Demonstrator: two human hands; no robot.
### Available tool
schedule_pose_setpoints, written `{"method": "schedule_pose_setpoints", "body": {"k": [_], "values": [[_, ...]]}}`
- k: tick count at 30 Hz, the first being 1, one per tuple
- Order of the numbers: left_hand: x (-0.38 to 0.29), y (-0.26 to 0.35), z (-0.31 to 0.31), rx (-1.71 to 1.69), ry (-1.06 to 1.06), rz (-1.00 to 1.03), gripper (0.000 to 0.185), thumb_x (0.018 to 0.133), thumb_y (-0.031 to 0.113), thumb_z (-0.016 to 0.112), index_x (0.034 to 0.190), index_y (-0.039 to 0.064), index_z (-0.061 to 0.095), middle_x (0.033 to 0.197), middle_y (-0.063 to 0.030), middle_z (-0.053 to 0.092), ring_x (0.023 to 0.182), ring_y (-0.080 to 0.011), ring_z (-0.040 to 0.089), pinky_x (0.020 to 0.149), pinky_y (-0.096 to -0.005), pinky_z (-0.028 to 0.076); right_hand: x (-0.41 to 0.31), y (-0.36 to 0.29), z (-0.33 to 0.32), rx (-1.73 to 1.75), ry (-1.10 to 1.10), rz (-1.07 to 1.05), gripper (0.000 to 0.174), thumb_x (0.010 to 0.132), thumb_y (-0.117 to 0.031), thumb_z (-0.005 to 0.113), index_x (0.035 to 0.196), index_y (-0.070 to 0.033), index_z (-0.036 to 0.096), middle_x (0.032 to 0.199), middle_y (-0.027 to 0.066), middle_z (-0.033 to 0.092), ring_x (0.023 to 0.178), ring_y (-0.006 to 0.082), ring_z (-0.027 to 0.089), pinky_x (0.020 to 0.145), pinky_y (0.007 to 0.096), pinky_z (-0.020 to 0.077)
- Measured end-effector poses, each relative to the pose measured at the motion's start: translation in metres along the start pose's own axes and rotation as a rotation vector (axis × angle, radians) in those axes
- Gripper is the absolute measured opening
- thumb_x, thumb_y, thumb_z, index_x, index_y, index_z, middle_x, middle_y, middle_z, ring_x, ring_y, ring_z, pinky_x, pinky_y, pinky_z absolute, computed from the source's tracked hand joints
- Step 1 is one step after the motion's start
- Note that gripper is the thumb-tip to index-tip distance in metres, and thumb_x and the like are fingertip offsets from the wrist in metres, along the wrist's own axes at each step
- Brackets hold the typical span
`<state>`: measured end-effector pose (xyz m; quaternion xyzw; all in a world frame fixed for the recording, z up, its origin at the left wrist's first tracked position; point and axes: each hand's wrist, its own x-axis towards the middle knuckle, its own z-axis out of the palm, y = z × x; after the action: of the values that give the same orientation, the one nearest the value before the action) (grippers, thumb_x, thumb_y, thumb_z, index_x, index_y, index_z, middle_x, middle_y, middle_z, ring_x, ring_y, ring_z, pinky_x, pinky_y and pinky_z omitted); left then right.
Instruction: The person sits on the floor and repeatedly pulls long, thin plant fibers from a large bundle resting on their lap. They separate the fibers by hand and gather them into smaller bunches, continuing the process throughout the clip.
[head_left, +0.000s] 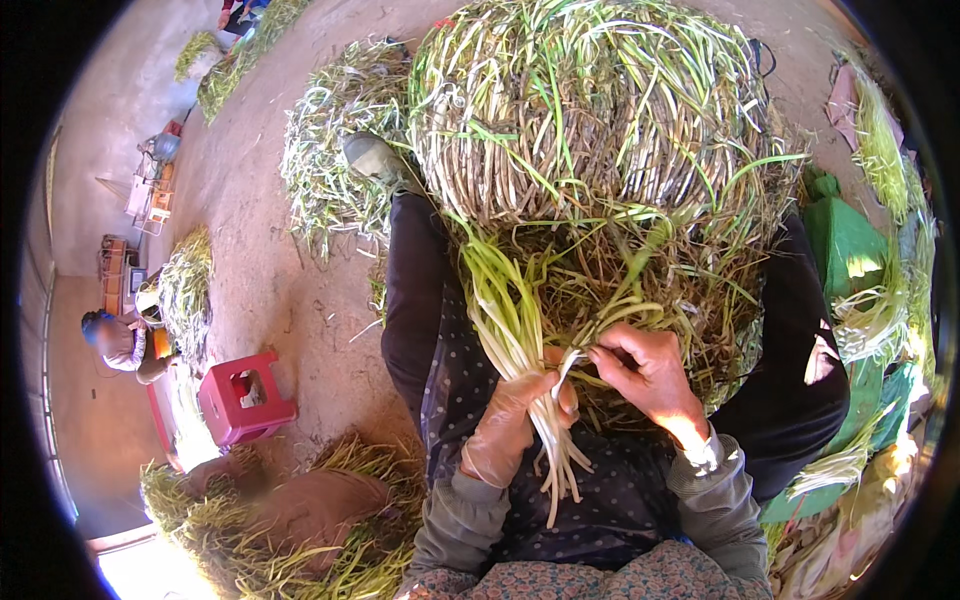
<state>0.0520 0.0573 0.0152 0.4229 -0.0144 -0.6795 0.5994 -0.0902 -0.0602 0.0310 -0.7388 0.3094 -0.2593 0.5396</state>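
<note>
A bunch of long green-and-white stalks (510, 322), maybe garlic shoots or chives, is gripped by my left hand (517, 420), which wears a thin clear glove. Its pale ends hang below the fist over my dotted apron (600, 495). Close to the right of the bunch, my right hand (649, 375) pinches a thin stalk (574, 360) between thumb and fingers. Beyond both hands stands a large bundle of unpeeled stalks (600, 135), with brownish outer leaves. Loose dry leaves and trimmings (675, 292) lie between my knees.
Another stalk heap (337, 142) lies by my shoe at the left. Farther left are a red plastic stool (247, 401) and a seated person (120, 341) beside a heap. Green sheeting (847, 240) with pale stalks lies at the right. More leaves (360, 555) lie at lower left.
</note>
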Motion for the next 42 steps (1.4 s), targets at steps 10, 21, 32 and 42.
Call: {"method": "schedule_pose_setpoints", "body": {"k": [10,21,32,42], "values": [[0.006,-0.017,0.001,-0.012,0.219,0.092,0.027,0.09,0.015,0.057,0.113,0.0,0.053,0.081,-0.0049,0.06,0.067,-0.0113,0.058,0.058,-0.0244,0.047,-0.024,0.011,0.017,-0.026,-0.224,-0.088,0.014,0.079,-0.017,0.065,0.086,-0.007,0.057,0.062,0.0087,0.059,0.052,0.026,0.06,0.049,0.0351,0.0458],[0.001,-0.015,-0.002,-0.028,0.215,0.059,0.029,0.083,0.008,0.06,0.11,-0.001,0.055,0.084,-0.0042,0.06,0.071,-0.0129,0.059,0.064,-0.0257,0.05,-0.021,-0.002,-0.009,0.49,-0.621,0.388,0.012,0.084,-0.013,0.062,0.083,-0.001,0.06,0.056,0.0013,0.055,0.045,0.0072,0.049,0.046,0.0241,0.0388],[0.014,-0.003,-0.017,-0.238,0.199,0.117,0.019,0.091,0.014,0.052,0.103,-0.001,0.052,0.059,0.0002,0.04,0.054,-0.0114,0.039,0.056,-0.0266,0.036,-0.061,0.002,-0.062,0.884,-0.714,-0.277,0.021,0.087,-0.018,0.057,0.079,0.0,0.062,0.054,0.0035,0.055,0.039,0.012,0.049,0.042,0.0233,0.0415],[0.01,0.01,-0.015,-0.237,0.096,0.173,0.018,0.088,0.017,0.055,0.099,0.003,0.054,0.064,0.0024,0.04,0.056,-0.0105,0.039,0.061,-0.027,0.037,-0.074,0.018,-0.129,0.0,0.25,0.367,0.027,0.075,-0.006,0.065,0.101,-0.003,0.059,0.091,0.0096,0.063,0.079,0.0184,0.063,0.063,0.0317,0.0532]]}}
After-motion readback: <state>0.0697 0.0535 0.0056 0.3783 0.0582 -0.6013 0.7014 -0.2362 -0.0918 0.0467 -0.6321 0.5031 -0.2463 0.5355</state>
